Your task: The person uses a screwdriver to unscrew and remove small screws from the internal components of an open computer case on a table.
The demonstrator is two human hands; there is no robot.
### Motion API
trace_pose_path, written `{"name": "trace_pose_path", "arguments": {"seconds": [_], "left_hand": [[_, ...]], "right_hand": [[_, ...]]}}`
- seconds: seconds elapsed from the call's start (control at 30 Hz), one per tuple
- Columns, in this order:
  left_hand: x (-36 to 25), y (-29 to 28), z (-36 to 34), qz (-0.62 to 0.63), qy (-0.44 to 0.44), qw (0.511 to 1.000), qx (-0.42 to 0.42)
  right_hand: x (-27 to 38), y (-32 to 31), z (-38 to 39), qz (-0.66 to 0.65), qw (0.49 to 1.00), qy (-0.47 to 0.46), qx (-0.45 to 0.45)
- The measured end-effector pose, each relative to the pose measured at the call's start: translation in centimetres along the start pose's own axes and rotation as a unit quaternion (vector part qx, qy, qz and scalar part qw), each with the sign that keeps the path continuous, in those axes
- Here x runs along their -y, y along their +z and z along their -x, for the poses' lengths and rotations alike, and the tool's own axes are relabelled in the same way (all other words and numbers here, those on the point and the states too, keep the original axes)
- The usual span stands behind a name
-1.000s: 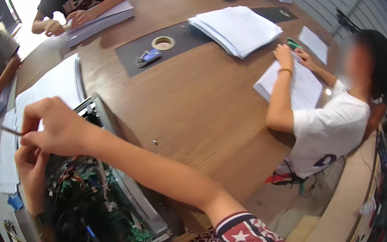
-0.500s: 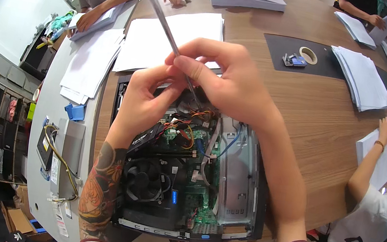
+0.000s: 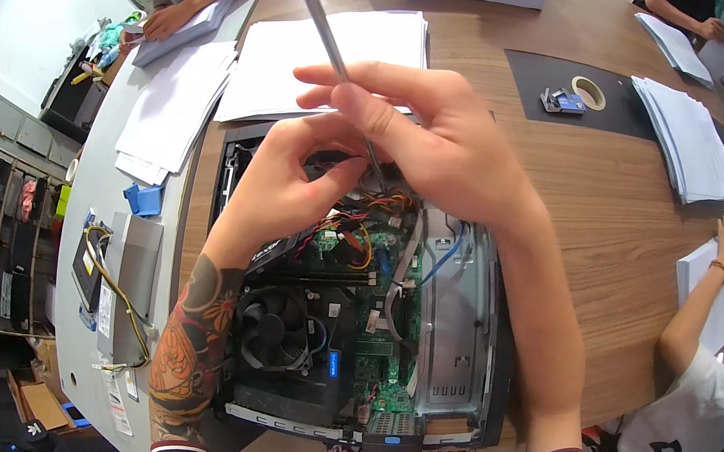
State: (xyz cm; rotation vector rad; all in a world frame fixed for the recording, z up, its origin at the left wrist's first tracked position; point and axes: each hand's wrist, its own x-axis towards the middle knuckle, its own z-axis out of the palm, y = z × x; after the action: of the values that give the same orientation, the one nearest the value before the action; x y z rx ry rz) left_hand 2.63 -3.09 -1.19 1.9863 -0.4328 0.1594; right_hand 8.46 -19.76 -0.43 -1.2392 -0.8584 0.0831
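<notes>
An opened black desktop computer (image 3: 497, 377) lies in front of me, its green circuit board (image 3: 374, 348), black fan (image 3: 273, 330) and bundled coloured wires (image 3: 389, 202) exposed. A long screwdriver (image 3: 314, 13) slants down into its far part; the handle is out of view at the top. My right hand (image 3: 448, 150) steadies the metal shaft between thumb and fingers, its fingertips pointing left. Beside it, my left hand (image 3: 280, 181) is closed in a pinch near the shaft's lower end. Whatever those fingertips hold is hidden, as is the screwdriver's tip.
Paper stacks (image 3: 179, 105) lie on the left and across the wooden table (image 3: 569, 220). A metal drive unit (image 3: 128, 285) with cables sits on the grey table at left. A tape roll (image 3: 588, 93) rests on a dark mat. Other people handle paper around the table.
The screwdriver's orange handle has left the view at the top. My right fingers have straightened somewhat along the shaft. At the far side, another person's hand has withdrawn from a small metal item.
</notes>
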Motion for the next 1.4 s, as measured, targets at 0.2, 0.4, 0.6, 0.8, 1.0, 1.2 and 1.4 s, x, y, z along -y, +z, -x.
{"name": "trace_pose_path", "arguments": {"seconds": [0.2,0.4,0.6,0.8,1.0,1.2,1.4], "left_hand": [[-0.4,0.0,0.2,-0.033,-0.030,0.999,-0.007],[-1.1,1.2,-0.5,-0.042,-0.054,0.994,-0.085],[-0.2,0.9,-0.4,-0.050,-0.023,0.996,-0.072],[-0.4,0.8,-0.3,-0.034,-0.048,0.995,-0.078],[0.3,0.5,0.0,-0.007,-0.047,0.998,-0.051],[0.1,0.5,-0.2,-0.028,-0.041,0.997,-0.053],[-0.6,0.6,-0.2,-0.055,-0.064,0.994,-0.068]], "right_hand": [[0.3,-0.4,0.0,0.162,0.985,-0.061,-0.002],[0.4,-0.1,0.0,0.174,0.981,-0.062,-0.050],[0.4,0.1,0.0,0.139,0.985,-0.090,-0.054],[0.1,0.3,-0.1,0.124,0.985,-0.093,-0.074],[-0.1,0.3,-0.1,0.147,0.980,-0.109,-0.084],[-0.5,0.2,-0.1,0.155,0.978,-0.103,-0.093],[0.2,-0.1,0.1,0.195,0.977,-0.085,-0.037]]}}
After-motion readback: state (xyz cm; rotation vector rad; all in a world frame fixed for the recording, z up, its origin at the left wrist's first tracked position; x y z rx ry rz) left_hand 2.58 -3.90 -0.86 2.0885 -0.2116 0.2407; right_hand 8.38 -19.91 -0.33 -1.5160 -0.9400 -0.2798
